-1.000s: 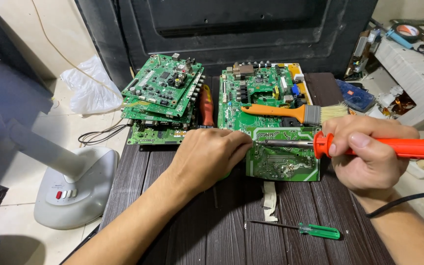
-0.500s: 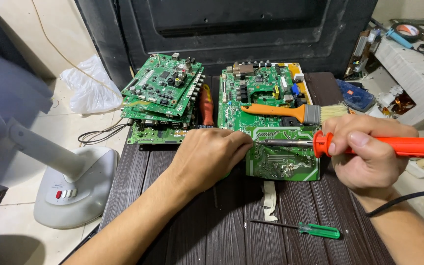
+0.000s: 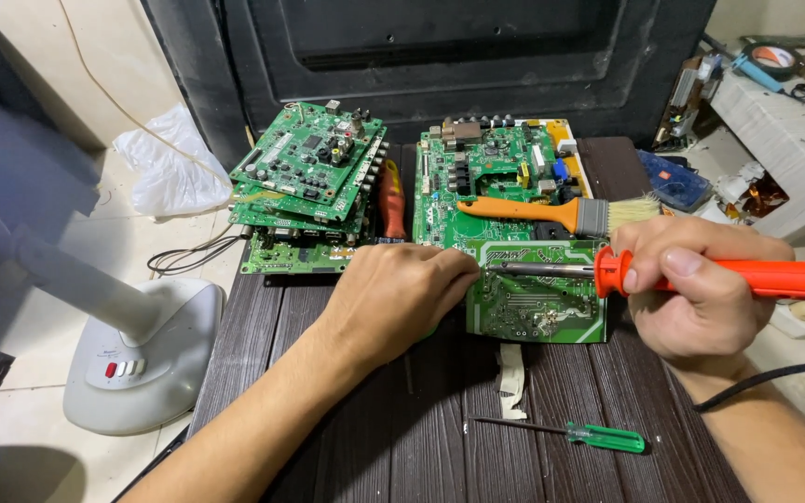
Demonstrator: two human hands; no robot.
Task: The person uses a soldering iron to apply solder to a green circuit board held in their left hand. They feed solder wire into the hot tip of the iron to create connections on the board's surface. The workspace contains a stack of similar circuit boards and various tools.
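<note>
Soldering iron [image 3: 701, 275], clenched in the right hand [image 3: 691, 289], has its tip on the small green circuit board [image 3: 538, 298] that the left hand [image 3: 393, 298] pins flat, so joint work appears underway, unfinished.

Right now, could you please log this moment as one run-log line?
left hand: steadies small circuit board | right hand: grips orange soldering iron, tip on board | paintbrush lies behind
</note>
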